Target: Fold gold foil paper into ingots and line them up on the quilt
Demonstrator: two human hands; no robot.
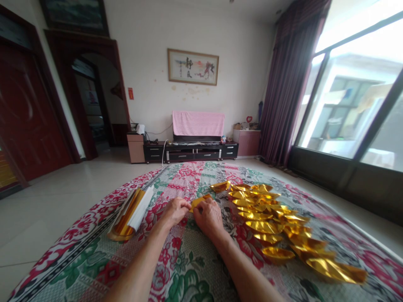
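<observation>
A small piece of gold paper (pixel 198 202) lies between my hands over the patterned cloth. My left hand (pixel 176 210) pinches its left end, thumb and forefinger together. My right hand (pixel 208 214) is curled over its right side, with the fingers partly hidden. To the right, several folded gold paper boats (pixel 263 227) are laid out in rows. One gold piece (pixel 221 186) sits apart at the top left of these rows. Left of my hands rests a curled stack of gold and white sheets (pixel 132 214).
The round table has a flowered cloth (pixel 189 268). Beyond it stand a low black cabinet (pixel 193 153) and a screen covered by a pink cloth (pixel 198 123). Windows and a purple curtain (pixel 280 84) are at the right, a red door (pixel 28 100) at the left.
</observation>
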